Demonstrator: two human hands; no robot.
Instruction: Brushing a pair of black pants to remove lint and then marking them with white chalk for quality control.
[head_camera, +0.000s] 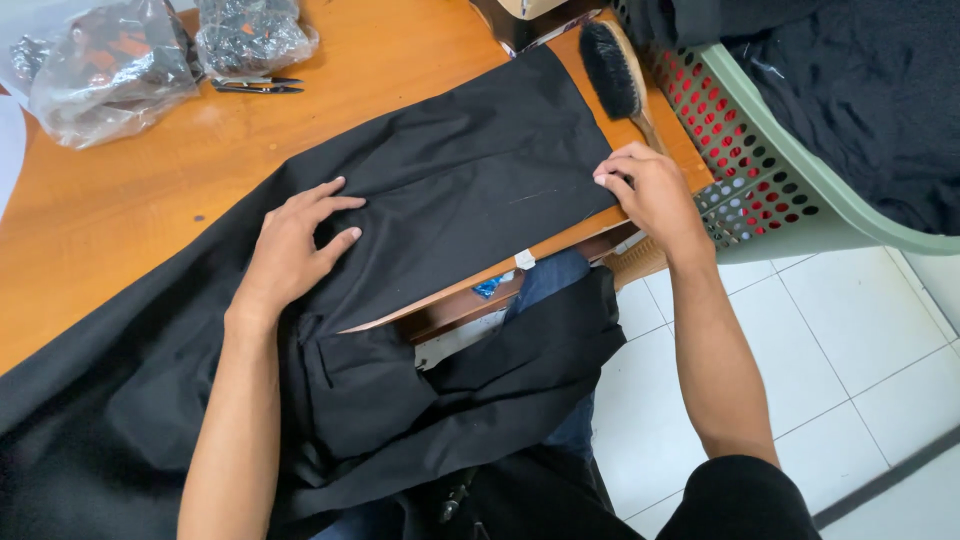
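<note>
Two bare hands work a black garment (450, 190) spread over an orange wooden desk (110, 210). The cloth covers most of the desk's near half and spills over its front edge into the person's lap. The left hand (295, 245) lies flat on the garment near its middle, fingers spread and pressing the cloth down. The right hand (650, 190) is at the garment's far right corner, at the desk's front edge, with its fingertips pinching the cloth's edge. Beyond the garment, a dark-bristled brush (612, 70) with a wooden handle lies at the desk's right corner. Past the garment's upper left edge sit crumpled clear plastic bags (115, 65) and small metal snips (255, 85). Right of the desk stands a pale green perforated basket (770, 185) holding more dark cloth. Below it, the floor (850, 350) is white tile.
</note>
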